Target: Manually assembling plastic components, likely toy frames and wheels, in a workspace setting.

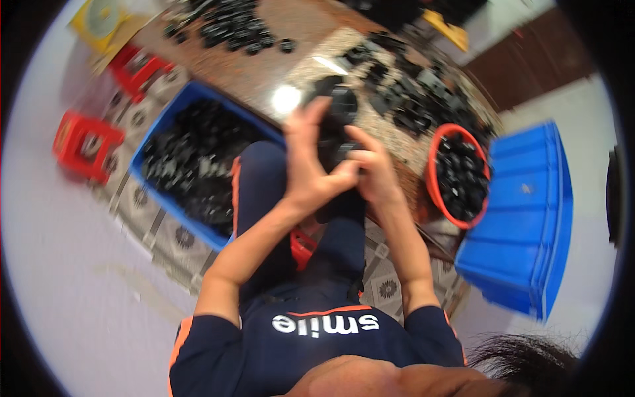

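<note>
My left hand (305, 173) is up in front of my knees, its thumb and fingers curved round a black plastic piece (332, 140). From the other side my right hand (377, 171) closes on the same piece, its thumb and fingertips meeting near the left thumb. Motion blurs the piece, so its exact kind does not show. Just beyond the fingertips is a rounded black part (342, 100); whether it joins the held piece I cannot tell. Loose black parts (413, 99) lie heaped on the table beyond my right hand.
A blue crate (147, 142) full of black parts stands left of my knees. On the right are a red basket (431, 173) of black parts and a blue bin (516, 212). Small round black pieces (238, 30) cover the far tabletop. Red stools (83, 145) stand far left.
</note>
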A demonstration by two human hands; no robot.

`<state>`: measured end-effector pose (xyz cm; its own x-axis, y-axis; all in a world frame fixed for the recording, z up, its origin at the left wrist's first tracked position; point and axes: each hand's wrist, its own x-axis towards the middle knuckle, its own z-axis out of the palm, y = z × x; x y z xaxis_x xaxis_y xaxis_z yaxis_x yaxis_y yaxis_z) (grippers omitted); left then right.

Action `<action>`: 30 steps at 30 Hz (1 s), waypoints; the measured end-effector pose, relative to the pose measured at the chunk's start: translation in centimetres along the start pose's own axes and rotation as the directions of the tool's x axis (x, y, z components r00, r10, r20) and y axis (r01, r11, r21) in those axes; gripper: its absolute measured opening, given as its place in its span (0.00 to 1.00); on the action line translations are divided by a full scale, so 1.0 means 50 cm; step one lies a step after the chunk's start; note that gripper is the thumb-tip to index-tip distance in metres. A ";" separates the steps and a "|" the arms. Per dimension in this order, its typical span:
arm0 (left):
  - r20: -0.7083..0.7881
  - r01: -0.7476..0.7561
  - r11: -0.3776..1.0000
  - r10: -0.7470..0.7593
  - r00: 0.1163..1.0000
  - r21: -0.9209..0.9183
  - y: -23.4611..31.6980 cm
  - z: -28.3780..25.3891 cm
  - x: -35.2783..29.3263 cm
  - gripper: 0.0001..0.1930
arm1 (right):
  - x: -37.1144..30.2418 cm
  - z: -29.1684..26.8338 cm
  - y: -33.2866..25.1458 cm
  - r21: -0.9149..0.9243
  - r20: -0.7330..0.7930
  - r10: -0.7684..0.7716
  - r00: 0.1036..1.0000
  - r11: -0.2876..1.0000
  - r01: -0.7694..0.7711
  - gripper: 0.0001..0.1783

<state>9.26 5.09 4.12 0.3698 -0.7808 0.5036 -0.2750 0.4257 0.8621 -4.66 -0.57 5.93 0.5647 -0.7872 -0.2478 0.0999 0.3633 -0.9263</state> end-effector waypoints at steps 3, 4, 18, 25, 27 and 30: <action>0.081 0.202 0.864 -0.185 0.979 -0.462 0.016 -0.054 0.039 0.50 | 0.064 0.039 0.049 0.184 0.256 -0.171 0.951 0.975 0.126 0.36; -0.004 0.130 0.881 -0.148 0.989 -0.454 -0.012 -0.069 0.045 0.49 | 0.076 0.060 0.037 0.144 0.293 -0.240 0.926 0.968 0.205 0.38; -0.409 0.620 0.110 -0.661 0.629 0.777 -0.443 -0.331 -0.052 0.44 | 0.358 -0.492 -0.076 -0.880 -0.475 -0.548 0.689 0.284 -0.381 0.19; 0.415 -0.386 0.799 0.189 0.890 0.462 -0.078 0.018 0.181 0.43 | 0.186 -0.273 -0.111 -0.768 -0.376 -0.772 0.512 0.569 0.294 0.15; 0.502 -0.456 0.815 0.244 0.830 0.359 -0.042 0.121 0.175 0.53 | 0.118 -0.187 -0.104 -0.619 -0.373 -0.727 0.577 0.658 0.429 0.11; 0.602 0.147 0.980 -0.200 0.773 0.137 -0.069 0.216 0.154 0.51 | 0.017 -0.197 -0.126 -0.281 -0.365 -0.576 0.731 0.817 0.503 0.13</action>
<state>3.46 -7.34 4.41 -0.1930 -0.9642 0.1821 -0.3362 0.2393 0.9109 -12.88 -8.43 8.76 0.0562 -0.9670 0.2485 0.1358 -0.2392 -0.9614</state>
